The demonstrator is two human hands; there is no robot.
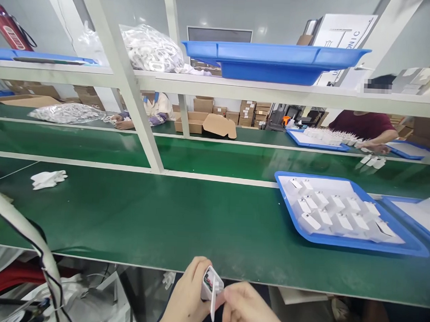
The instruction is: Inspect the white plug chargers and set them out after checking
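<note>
At the bottom edge, just below the near edge of the green bench, my left hand [187, 297] is wrapped around a small white charger housing [209, 283] whose open end shows coloured parts inside. My right hand [246, 309] pinches a thin white cover piece [214, 301] that stands against the housing's open end. Both hands are closed and touch each other over the part.
A blue tray [340, 240] with several white charger parts lies at right on the green bench [144, 215], another blue tray [412, 214] beside it. A white cloth [48, 178] lies at left. Other people work across the belt. A white frame post [132, 95] stands centre-left.
</note>
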